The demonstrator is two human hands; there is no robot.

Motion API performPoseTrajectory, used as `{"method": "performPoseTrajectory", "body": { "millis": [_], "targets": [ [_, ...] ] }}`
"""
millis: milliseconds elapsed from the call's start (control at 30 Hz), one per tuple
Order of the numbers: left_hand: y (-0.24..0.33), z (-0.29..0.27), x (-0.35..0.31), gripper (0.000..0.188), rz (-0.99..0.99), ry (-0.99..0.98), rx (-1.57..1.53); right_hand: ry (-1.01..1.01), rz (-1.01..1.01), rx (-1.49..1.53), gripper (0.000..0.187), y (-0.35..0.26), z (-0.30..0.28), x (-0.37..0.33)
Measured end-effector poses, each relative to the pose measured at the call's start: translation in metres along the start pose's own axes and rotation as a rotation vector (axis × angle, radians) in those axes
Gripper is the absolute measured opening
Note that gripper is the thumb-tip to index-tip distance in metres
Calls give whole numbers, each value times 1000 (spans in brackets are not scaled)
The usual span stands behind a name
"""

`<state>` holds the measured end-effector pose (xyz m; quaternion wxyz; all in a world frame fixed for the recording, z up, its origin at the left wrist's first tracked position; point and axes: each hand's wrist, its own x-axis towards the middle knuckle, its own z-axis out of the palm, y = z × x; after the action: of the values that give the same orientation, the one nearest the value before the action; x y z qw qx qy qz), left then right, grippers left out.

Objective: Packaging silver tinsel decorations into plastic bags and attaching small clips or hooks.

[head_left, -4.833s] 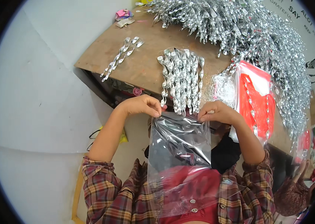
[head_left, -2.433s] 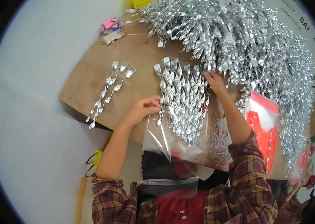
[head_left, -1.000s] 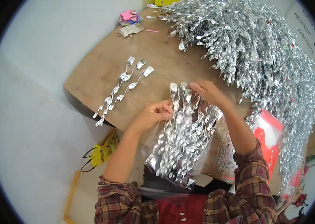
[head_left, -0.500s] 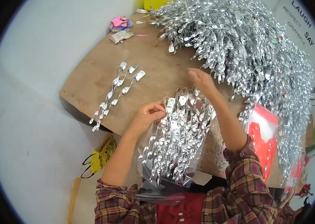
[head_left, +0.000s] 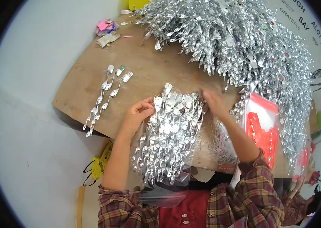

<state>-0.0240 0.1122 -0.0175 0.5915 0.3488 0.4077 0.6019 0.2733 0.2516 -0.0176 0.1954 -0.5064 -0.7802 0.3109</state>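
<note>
A clear plastic bag [head_left: 185, 179] lies at the table's front edge, its lower end hanging over toward me. Several silver twisted strips [head_left: 168, 133] with rounded tabs and thin strings lie side by side in it, tabs at the far end. My left hand [head_left: 139, 114] pinches the bag's left edge beside the tabs. At the upper right corner of the bundle is my right hand [head_left: 214, 104], smeared by motion, so its finger grip is unclear. Three loose twisted strips [head_left: 101, 97] lie apart on the left of the table.
A big heap of silver twisted strips [head_left: 221, 41] covers the far right of the brown table [head_left: 156, 64]. Near my right forearm are a red and clear packet [head_left: 261, 129] and tangled string [head_left: 223, 146]. A glove [head_left: 108, 39] and pink bundle [head_left: 106, 27] lie far left; another person [head_left: 299, 203] is lower right.
My right hand has come down toward me to the bundle's upper right corner. The strip tabs look more evenly spread. The whole view has shifted slightly; my left hand keeps its pinch.
</note>
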Motion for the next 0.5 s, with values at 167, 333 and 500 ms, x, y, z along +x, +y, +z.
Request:
{"method": "performPoseTrajectory", "body": {
  "millis": [167,333,500],
  "targets": [
    [3,2,-4,5,-44,47,14,49,-206,287,42,-42,14,-12],
    [-5,-1,-3,6,0,55,58,157,-245,79,36,-101,26,50],
    [-6,-4,-3,7,4,52,30,-308,-281,-114,32,-129,24,35]
  ]
}}
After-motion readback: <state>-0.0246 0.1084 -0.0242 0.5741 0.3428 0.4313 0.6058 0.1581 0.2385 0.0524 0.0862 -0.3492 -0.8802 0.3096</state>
